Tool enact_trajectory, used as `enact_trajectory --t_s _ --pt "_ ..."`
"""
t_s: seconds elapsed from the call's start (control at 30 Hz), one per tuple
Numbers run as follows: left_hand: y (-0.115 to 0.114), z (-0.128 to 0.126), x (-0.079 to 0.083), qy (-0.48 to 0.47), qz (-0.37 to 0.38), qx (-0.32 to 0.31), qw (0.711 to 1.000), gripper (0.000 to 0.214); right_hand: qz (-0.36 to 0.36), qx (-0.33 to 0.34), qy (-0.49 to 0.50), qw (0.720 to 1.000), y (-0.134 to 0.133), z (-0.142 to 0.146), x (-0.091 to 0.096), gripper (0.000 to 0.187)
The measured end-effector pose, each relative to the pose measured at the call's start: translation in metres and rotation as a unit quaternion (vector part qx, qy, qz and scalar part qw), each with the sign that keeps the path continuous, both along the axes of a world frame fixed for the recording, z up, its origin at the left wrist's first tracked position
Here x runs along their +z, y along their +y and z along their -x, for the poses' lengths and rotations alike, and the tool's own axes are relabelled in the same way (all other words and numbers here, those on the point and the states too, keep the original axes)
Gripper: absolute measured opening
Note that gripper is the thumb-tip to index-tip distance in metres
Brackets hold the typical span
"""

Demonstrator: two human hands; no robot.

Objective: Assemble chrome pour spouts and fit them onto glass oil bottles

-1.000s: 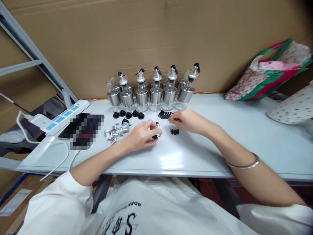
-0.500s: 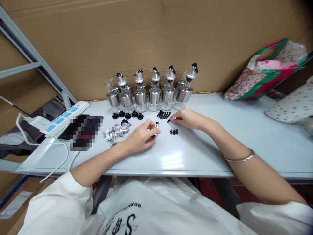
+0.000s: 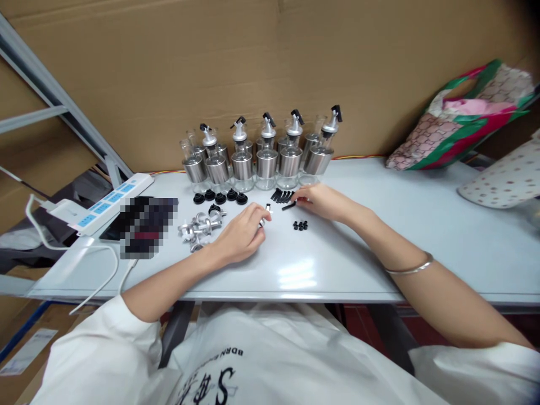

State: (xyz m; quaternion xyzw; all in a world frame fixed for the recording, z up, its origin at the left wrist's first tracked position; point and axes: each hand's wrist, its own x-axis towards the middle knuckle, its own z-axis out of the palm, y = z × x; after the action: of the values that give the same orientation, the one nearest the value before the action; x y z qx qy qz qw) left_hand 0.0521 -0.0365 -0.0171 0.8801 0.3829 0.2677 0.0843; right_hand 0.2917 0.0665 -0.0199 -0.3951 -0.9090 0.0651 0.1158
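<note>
My left hand [image 3: 241, 233] is closed around a silver pourer spout [image 3: 269, 208] with a black tip; the fingers hide most of it. Between the fingertips of my right hand [image 3: 324, 201] is a small black lever [image 3: 288, 206], pinched at one end. Just behind it lies a row of similar black levers [image 3: 278, 196]. Several small black plugs [image 3: 300, 225] sit in a cluster below my right hand. To the left of my left hand are a pile of silver pourer spouts [image 3: 201, 226] and a group of black stoppers [image 3: 220, 198].
Glass bottles with steel sleeves [image 3: 266, 163] stand in rows at the back, several topped with pourers. A power strip [image 3: 116, 203] and a pixelated dark object [image 3: 147, 228] lie at left. At right are a patterned bag [image 3: 434, 135] and a dotted white object [image 3: 502, 177].
My left hand has shifted slightly left and turned the pourer spout, so less of it shows. The black lever in my right hand now lies flatter and extends further left.
</note>
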Motion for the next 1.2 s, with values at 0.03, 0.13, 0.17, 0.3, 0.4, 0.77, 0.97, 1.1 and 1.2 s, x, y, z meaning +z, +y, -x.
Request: enact_trajectory --t_s 0.03,0.13,0.17,0.3,0.4,0.77,0.97,1.1,1.2 --pt "0.000 0.000 0.000 0.001 0.005 0.013 1.000 0.021 0.005 0.004 0.003 1.000 0.000 0.000 0.000 0.022" --pt "0.001 0.000 -0.002 0.006 0.018 0.043 0.999 0.017 0.014 0.024 0.011 1.000 -0.002 0.002 0.001 0.020" --pt "0.002 0.000 -0.002 0.007 0.021 0.048 0.999 0.017 0.015 0.030 0.013 0.999 -0.002 0.002 0.002 0.020" --pt "0.004 0.000 -0.005 0.003 0.031 0.057 0.998 0.019 0.011 0.037 0.015 0.999 -0.004 0.003 0.003 0.021" --pt "0.004 -0.001 -0.006 -0.009 0.036 0.055 0.998 0.018 0.012 0.033 0.016 0.999 -0.004 0.003 0.003 0.022" --pt "0.005 0.000 -0.008 -0.036 0.062 0.051 0.996 0.022 0.176 0.112 0.120 0.971 -0.036 0.018 0.030 0.019" --pt "0.004 -0.001 -0.007 -0.037 0.064 0.032 0.997 0.016 0.268 0.162 0.159 0.936 -0.048 0.024 0.036 0.021" --pt "0.002 -0.002 -0.005 -0.027 0.057 0.014 0.998 0.014 0.307 0.178 0.171 0.919 -0.049 0.024 0.037 0.021" --pt "0.002 -0.002 -0.005 -0.022 0.053 -0.001 0.998 0.013 0.337 0.181 0.170 0.908 -0.050 0.024 0.038 0.020"
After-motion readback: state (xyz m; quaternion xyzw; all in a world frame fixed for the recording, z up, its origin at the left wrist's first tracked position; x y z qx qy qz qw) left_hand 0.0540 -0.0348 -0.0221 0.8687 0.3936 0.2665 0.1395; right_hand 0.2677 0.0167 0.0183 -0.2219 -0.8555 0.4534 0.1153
